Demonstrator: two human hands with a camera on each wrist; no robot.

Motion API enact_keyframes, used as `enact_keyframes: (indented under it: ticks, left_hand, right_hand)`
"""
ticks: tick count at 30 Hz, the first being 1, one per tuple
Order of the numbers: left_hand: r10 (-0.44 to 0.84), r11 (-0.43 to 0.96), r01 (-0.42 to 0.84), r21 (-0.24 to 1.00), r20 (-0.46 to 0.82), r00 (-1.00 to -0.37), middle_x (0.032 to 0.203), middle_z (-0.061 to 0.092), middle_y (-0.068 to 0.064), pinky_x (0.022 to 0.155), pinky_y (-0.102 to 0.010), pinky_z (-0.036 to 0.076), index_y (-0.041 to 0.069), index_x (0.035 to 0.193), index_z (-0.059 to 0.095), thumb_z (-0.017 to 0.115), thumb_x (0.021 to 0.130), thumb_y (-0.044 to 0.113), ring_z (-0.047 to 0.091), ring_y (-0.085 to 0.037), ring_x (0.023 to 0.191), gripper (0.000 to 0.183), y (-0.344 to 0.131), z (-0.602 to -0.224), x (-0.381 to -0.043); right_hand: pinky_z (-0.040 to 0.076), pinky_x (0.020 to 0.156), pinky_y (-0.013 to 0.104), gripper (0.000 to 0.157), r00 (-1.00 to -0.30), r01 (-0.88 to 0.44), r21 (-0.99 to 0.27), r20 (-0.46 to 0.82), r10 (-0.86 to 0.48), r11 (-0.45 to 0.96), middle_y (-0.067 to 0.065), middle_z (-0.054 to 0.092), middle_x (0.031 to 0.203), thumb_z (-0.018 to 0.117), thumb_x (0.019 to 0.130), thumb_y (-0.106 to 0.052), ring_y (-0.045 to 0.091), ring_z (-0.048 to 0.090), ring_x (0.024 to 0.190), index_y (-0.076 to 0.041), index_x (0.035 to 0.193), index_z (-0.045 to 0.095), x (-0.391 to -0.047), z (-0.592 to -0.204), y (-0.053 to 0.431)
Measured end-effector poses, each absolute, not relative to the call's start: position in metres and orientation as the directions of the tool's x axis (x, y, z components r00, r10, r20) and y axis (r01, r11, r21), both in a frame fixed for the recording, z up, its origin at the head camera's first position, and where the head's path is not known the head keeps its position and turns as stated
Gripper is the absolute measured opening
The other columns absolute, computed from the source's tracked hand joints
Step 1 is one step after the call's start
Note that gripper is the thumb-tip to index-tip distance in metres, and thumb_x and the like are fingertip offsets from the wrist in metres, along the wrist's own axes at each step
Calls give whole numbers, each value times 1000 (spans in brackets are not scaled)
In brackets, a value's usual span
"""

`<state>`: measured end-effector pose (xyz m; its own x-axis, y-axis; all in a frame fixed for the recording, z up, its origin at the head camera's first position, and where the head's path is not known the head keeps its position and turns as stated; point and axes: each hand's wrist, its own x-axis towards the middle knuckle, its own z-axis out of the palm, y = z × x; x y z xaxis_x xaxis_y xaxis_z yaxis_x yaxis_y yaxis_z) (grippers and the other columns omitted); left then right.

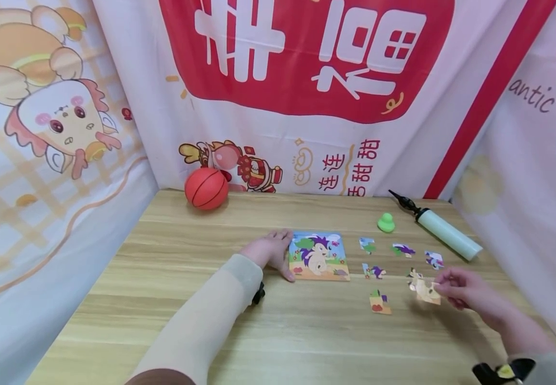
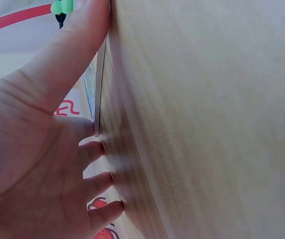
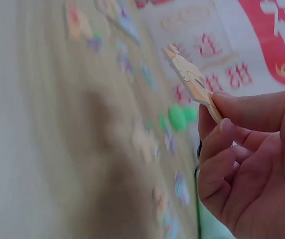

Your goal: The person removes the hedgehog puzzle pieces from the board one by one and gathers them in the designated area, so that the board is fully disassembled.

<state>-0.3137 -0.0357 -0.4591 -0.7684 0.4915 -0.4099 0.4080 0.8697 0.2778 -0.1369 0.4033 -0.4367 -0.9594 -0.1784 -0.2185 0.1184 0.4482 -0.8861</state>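
A square puzzle board (image 1: 318, 256) with a purple-haired hedgehog picture lies flat on the wooden table. My left hand (image 1: 278, 254) rests at its left edge, thumb near the front corner and fingers farther back. In the left wrist view that hand (image 2: 43, 149) has its fingers spread, their tips at the table surface. My right hand (image 1: 465, 291) pinches a beige puzzle piece (image 1: 428, 294) between thumb and index finger, above the table. The right wrist view shows this piece (image 3: 190, 74) tilted, held by its end. Several loose pieces, one with a red patch (image 1: 379, 303), lie between the hands.
A red toy basketball (image 1: 206, 188) sits at the back left. Toward the back right are a green knobbed object (image 1: 386, 223) and a pale hand pump (image 1: 448, 233) with a black nozzle. Printed cloth (image 1: 307, 133) hangs behind and along both sides of the table (image 1: 186, 299).
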Motion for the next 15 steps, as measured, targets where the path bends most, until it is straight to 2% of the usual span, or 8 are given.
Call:
enact_keyframes:
  ticks: [6, 15]
  left_hand:
    - [496, 867, 416, 275, -410, -765, 165, 4, -5, 118, -48, 11, 14, 160, 8, 82, 59, 69, 4, -32, 149, 137, -38, -454, -312]
    - [510, 859, 436, 267, -401, -761, 165, 4, -5, 118, -47, 12, 13, 160, 8, 81, 60, 69, 5, -33, 149, 135, -39, -453, -309]
  right_hand:
    - [45, 52, 25, 22, -943, 121, -876, -248, -221, 467, -3, 56, 74, 62, 97, -10, 7, 49, 59, 10, 106, 55, -119, -458, 416]
    - [43, 48, 25, 20, -944, 112, -859, -249, -218, 500, 2, 54, 70, 63, 96, -8, 11, 50, 57, 9, 105, 55, -115, -471, 404]
